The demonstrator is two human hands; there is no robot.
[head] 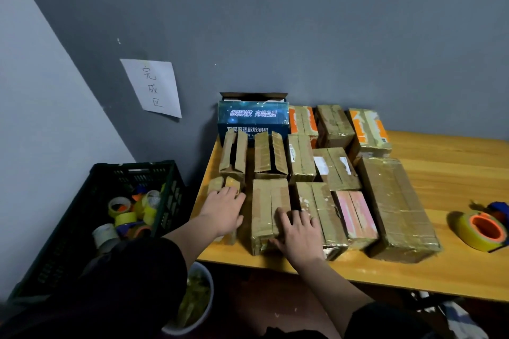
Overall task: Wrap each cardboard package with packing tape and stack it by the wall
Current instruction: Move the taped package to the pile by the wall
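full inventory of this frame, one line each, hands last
taped cardboard packages: about a dozen, brown, some with orange or pink, crowded on the table's left part
blue box: one, open top, against the wall
tape dispenser: one, yellow roll, orange core, table right
table: one, wooden
crate: one, black, holding tape rolls, floor left
paper sign: one, white, on wall
left hand: on small package
right hand: flat on front package

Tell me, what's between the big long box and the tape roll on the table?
Nothing. In the head view, only bare wooden table shows between the big long box and the tape roll.
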